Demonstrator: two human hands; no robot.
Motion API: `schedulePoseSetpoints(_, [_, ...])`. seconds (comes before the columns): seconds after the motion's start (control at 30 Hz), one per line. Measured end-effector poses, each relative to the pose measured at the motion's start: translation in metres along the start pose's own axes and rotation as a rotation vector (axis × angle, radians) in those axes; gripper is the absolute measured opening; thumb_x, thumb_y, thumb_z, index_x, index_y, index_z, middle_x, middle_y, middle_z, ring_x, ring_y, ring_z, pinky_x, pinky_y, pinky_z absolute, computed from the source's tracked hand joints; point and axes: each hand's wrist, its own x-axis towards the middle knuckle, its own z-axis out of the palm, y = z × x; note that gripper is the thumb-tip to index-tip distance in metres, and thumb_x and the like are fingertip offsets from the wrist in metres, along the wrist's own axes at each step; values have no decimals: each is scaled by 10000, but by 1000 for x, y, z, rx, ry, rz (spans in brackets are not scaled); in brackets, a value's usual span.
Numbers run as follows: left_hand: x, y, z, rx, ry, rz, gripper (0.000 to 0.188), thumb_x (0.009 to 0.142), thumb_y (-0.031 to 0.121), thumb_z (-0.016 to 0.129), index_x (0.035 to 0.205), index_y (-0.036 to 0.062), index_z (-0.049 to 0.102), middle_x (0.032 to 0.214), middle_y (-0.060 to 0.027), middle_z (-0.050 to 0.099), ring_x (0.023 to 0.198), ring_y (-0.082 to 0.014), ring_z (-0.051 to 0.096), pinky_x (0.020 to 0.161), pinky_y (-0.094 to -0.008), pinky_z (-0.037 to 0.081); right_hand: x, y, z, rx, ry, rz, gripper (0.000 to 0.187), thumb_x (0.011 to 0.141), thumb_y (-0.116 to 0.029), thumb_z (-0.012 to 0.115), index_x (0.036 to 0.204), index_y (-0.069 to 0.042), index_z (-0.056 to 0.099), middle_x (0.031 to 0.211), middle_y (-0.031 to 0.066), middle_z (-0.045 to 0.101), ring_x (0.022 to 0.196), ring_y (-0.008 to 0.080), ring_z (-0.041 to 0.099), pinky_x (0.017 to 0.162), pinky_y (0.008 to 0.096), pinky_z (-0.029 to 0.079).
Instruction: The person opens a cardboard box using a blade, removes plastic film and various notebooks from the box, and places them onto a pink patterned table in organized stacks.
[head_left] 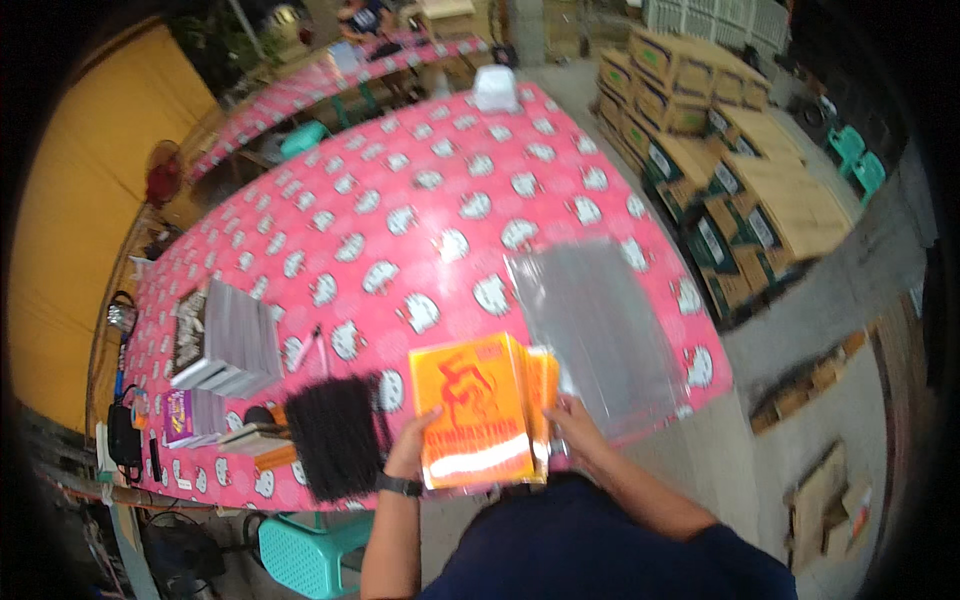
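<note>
Over the table's near edge I hold several orange booklets (470,420) with a red figure on the front and a glossy, plastic-like shine. My left hand (408,450), with a dark band on its wrist, grips the left edge of the front booklet. On the other side, my right hand (577,428) has its fingers closed on the right edge of the booklets fanned out behind. Just beyond my right hand lies a flat pile of clear plastic sleeves (600,330). A black, fuzzy-looking bundle (335,437) lies beside my left hand.
The table has a pink cat-print cover (430,240). Stacks of books (235,335) stand at its left, near a small pink tool (310,350). A white object (495,90) sits at the far end. Cardboard boxes (690,80) are piled right; a turquoise stool (305,560) stands below.
</note>
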Motion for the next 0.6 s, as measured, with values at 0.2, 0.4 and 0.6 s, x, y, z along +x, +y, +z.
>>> schedulePoseSetpoints(0.2, [3, 7, -50, 51, -64, 29, 385, 845, 216, 526, 1157, 1, 464, 1076, -111, 578, 939, -215, 586, 814, -347, 479, -1, -24, 10, 267, -108, 241, 234, 807, -250, 595, 941, -59, 572, 758, 22, 599, 647, 127, 573, 617, 225, 434])
schedulePoseSetpoints(0.4, [2, 9, -48, -88, -201, -79, 399, 872, 252, 487, 1170, -11, 444, 1097, -140, 560, 955, -211, 582, 824, -346, 483, 3, -39, 22, -130, -42, 247, 315, 792, -268, 616, 1024, -68, 542, 956, 50, 588, 841, 160, 577, 720, 329, 472])
schedulePoseSetpoints(0.6, [10, 4, -54, -51, -184, -36, 405, 870, 245, 494, 1176, -14, 436, 1098, -140, 560, 955, -214, 583, 816, -343, 489, 9, -22, 3, 24, -147, 148, 304, 801, -188, 608, 1052, -43, 516, 965, 79, 583, 868, 186, 584, 774, 359, 478])
